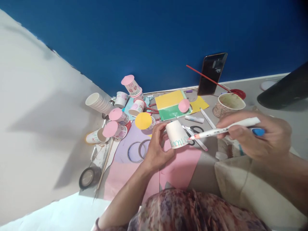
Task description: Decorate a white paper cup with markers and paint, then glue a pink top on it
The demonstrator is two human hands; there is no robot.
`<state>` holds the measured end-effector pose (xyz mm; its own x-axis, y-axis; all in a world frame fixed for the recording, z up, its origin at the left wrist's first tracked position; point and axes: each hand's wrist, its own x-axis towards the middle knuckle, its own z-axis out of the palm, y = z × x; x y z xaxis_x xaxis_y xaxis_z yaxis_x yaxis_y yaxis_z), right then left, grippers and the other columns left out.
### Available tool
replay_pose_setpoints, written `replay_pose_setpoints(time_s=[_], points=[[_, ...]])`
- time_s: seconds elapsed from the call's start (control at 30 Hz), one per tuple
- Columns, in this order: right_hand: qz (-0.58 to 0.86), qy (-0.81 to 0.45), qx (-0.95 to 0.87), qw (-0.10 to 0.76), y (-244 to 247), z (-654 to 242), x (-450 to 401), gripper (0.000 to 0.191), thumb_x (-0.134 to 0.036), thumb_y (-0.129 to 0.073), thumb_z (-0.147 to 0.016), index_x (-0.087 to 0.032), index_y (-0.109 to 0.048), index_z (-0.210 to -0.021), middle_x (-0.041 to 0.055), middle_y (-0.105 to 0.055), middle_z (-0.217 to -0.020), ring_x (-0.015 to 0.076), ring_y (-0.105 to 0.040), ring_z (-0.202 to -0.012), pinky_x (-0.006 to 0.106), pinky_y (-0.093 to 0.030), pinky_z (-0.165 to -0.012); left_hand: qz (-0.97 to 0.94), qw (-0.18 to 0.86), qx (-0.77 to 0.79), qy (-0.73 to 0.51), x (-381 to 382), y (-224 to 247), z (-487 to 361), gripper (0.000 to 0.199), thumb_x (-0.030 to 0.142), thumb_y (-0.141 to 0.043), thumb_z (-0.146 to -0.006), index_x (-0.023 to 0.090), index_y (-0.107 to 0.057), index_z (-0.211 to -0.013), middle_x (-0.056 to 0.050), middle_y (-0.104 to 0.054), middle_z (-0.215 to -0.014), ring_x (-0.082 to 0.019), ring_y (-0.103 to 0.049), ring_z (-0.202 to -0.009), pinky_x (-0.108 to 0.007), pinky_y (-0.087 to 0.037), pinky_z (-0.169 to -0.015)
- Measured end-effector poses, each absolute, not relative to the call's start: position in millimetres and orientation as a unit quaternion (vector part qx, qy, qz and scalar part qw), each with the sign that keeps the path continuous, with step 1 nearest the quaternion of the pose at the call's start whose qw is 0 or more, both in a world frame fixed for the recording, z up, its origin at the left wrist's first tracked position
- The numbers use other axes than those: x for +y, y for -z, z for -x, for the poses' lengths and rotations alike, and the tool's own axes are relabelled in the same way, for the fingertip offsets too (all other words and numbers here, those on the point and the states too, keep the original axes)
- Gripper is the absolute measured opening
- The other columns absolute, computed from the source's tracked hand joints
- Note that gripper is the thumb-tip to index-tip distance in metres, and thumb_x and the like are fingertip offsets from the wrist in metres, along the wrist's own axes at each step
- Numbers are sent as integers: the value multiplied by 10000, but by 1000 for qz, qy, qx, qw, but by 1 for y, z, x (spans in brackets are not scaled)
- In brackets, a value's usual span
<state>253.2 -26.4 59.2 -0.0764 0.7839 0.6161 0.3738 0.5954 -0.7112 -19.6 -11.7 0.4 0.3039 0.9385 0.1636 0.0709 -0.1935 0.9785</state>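
My left hand (160, 146) is closed around a white paper cup (176, 133), turned upside down and a little tilted. Green strokes like grass run along its rim. In my right hand (260, 136) is a white felt-tip marker (216, 131), its orange-red tip at the right side of the cup's green strokes. A blue cap (258, 131) shows by the fingers of that hand. Below the cup lies pink paper (180, 170). Partly hidden behind the cup and marker is a pair of black-handled scissors (197, 129).
Decorated cups with pink paper discs (110, 129) stand at left, near a stack of plain cups (97, 102). Tape rings (134, 152) rest on purple paper. Behind are yellow and green sheets (168, 99), a phone (211, 75) against the blue wall, and a used cup (228, 104).
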Motion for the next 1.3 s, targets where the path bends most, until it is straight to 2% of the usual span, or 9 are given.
replay_pose_setpoints(time_s=[0.3, 0.5, 0.8, 0.93, 1.17, 1.3], points=[[333, -205, -757, 524, -57, -248, -24, 204, -105, -649, -983, -254, -727, -1099, -27, -746, -783, 132, -677, -623, 270, -536, -558, -608, 535, 389, -439, -14, -1, 17, 726, 105, -750, -705, 269, -471, -1355, -110, -472, -1468, -305, -559, -1416, -473, -496, -1188], [335, -203, -764, 512, -57, -247, -25, 135, -163, -650, -1014, -250, -719, -1092, -23, -738, -793, 138, -692, -649, 281, -545, -576, -597, 549, 386, -440, -14, 0, 16, 730, 72, -737, -679, 261, -465, -1330, -117, -476, -1487, -313, -539, -1454, -499, -449, -1234], [375, -177, -749, 516, -61, -250, -26, 162, -146, -639, -995, -280, -721, -1037, -31, -755, -773, 140, -677, -587, 279, -531, -536, -593, 558, 379, -441, -14, 1, 15, 740, 133, -817, -723, 279, -448, -1347, -110, -529, -1482, -308, -564, -1439, -491, -464, -1214], [342, -201, -763, 510, -64, -249, -24, 148, -149, -648, -986, -261, -726, -1044, -30, -750, -738, 148, -677, -563, 278, -539, -538, -586, 565, 383, -437, -14, 0, 15, 733, 104, -793, -705, 269, -453, -1333, -117, -532, -1488, -319, -548, -1460, -507, -447, -1232], [370, -171, -751, 519, -62, -248, -25, 127, -156, -673, -970, -261, -732, -1009, -46, -763, -767, 121, -676, -578, 252, -511, -540, -579, 568, 389, -436, -14, -1, 15, 720, 108, -798, -694, 263, -448, -1304, -126, -573, -1470, -314, -578, -1437, -486, -490, -1192], [361, -177, -758, 514, -63, -248, -25, 115, -160, -664, -982, -253, -728, -1002, -44, -769, -775, 114, -683, -591, 242, -529, -574, -579, 569, 384, -439, -14, 0, 15, 731, 67, -769, -679, 263, -458, -1310, -114, -580, -1464, -303, -562, -1455, -486, -465, -1220]])
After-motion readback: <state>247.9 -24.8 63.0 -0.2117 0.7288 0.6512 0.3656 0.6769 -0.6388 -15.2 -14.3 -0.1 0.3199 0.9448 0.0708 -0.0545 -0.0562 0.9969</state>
